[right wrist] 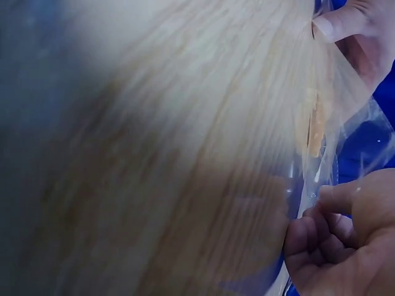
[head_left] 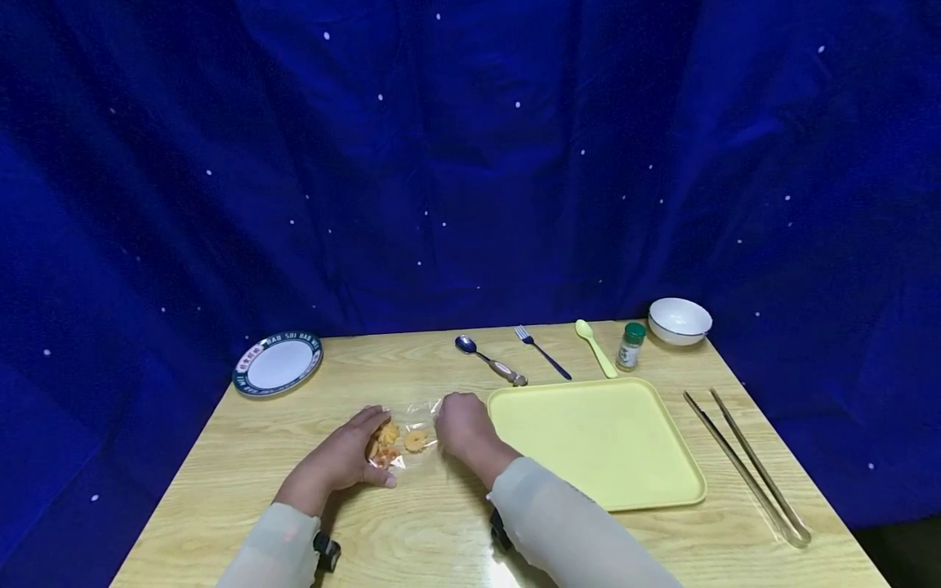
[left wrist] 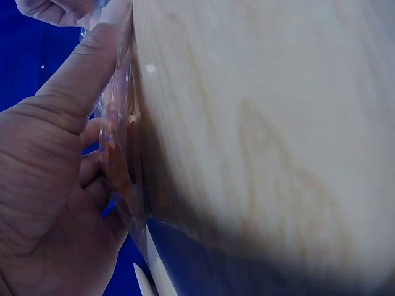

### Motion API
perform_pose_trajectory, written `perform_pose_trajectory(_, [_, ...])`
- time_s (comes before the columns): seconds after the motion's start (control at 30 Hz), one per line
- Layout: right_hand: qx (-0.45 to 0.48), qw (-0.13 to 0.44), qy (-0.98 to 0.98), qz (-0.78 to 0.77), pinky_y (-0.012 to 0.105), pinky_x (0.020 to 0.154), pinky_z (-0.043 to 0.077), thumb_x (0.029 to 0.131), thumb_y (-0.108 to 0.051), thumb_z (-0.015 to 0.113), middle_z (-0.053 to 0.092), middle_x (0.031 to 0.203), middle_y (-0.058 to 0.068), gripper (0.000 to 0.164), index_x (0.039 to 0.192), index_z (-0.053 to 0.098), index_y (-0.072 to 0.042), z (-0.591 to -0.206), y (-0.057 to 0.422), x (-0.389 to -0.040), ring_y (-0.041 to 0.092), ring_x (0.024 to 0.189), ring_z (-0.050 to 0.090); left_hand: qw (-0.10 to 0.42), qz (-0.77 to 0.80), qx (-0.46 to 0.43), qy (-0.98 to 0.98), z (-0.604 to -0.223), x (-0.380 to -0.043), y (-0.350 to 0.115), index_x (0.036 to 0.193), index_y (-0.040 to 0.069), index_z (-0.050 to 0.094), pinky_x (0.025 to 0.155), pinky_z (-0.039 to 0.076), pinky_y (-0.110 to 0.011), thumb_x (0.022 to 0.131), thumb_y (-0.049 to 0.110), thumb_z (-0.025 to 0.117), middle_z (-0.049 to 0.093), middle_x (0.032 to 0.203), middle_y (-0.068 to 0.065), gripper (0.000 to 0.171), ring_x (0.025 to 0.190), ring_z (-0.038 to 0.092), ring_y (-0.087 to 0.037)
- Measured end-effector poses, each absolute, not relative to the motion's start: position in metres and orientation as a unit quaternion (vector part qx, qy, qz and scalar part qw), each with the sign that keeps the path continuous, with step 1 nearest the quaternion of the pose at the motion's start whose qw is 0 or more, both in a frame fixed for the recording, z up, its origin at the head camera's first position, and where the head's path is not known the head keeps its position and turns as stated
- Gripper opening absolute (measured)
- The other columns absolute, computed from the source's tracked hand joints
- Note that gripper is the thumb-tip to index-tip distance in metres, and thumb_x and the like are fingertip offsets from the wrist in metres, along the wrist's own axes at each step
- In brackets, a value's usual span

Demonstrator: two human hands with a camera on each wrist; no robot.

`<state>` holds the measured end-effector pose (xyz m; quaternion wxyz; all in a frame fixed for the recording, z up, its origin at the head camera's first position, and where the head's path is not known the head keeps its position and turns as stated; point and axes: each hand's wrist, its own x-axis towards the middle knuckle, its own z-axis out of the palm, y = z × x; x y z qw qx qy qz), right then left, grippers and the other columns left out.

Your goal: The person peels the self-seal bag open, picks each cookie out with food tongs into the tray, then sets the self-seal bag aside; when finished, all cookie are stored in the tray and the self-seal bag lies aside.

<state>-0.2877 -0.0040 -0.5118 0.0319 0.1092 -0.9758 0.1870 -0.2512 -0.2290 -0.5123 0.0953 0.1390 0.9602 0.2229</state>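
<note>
A clear plastic bag (head_left: 419, 414) of cookies lies on the wooden table in front of me. Inside it, a ring-shaped yellow cookie (head_left: 415, 442) sits apart from several others bunched at the left end. My left hand (head_left: 341, 457) holds that left end, thumb on the near side and fingers on the far side; the left wrist view shows the wrinkled plastic (left wrist: 117, 157) between them. At the opposite end my right hand (head_left: 466, 426) pinches the bag's edge, its fingers curled in the right wrist view.
Right of the bag lies a yellow tray (head_left: 595, 441), with metal tongs (head_left: 750, 469) beyond it. Along the back are a plate (head_left: 279, 365), a spoon (head_left: 488, 359), a fork (head_left: 544, 353), a yellow spoon (head_left: 597, 349), a green-lidded jar (head_left: 630, 351) and a white bowl (head_left: 680, 321).
</note>
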Motion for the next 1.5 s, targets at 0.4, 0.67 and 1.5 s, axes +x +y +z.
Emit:
perform_pose_trajectory(0.4, [0.074, 0.004, -0.951, 0.301, 0.029, 0.047, 0.041, 0.091, -0.011, 0.053, 0.047, 0.052, -0.003, 0.041, 0.052, 0.043, -0.019, -0.512, 0.003, -0.289, 0.016, 0.053, 0.049, 0.099, 0.228, 0.135, 0.959, -0.513, -0.25, -0.228, 0.158, 0.012, 0.038, 0.122, 0.03, -0.056, 0.065, 0.043, 0.096, 0.027, 0.168, -0.012, 0.114, 0.155, 0.022, -0.037])
perform_pose_trajectory(0.67, [0.064, 0.004, -0.941, 0.332, 0.027, 0.044, 0.034, 0.089, -0.012, 0.055, 0.042, 0.05, -0.005, 0.04, 0.052, 0.04, -0.02, -0.514, 0.004, -0.289, 0.013, 0.049, 0.044, 0.095, 0.225, 0.135, 0.96, -0.511, -0.249, -0.229, 0.157, 0.01, 0.038, 0.122, 0.031, -0.056, 0.065, 0.042, 0.096, 0.028, 0.167, -0.013, 0.113, 0.155, 0.023, -0.038])
perform_pose_trajectory(1.5, [0.09, 0.01, -0.949, 0.302, 0.031, 0.064, 0.049, 0.088, -0.029, 0.075, 0.058, 0.079, 0.002, 0.026, 0.077, 0.059, -0.012, -0.51, 0.0, -0.288, 0.017, 0.072, 0.055, 0.098, 0.235, 0.134, 0.958, -0.511, -0.251, -0.229, 0.157, 0.009, 0.038, 0.121, 0.031, -0.057, 0.065, 0.04, 0.097, 0.029, 0.167, -0.013, 0.113, 0.154, 0.024, -0.04])
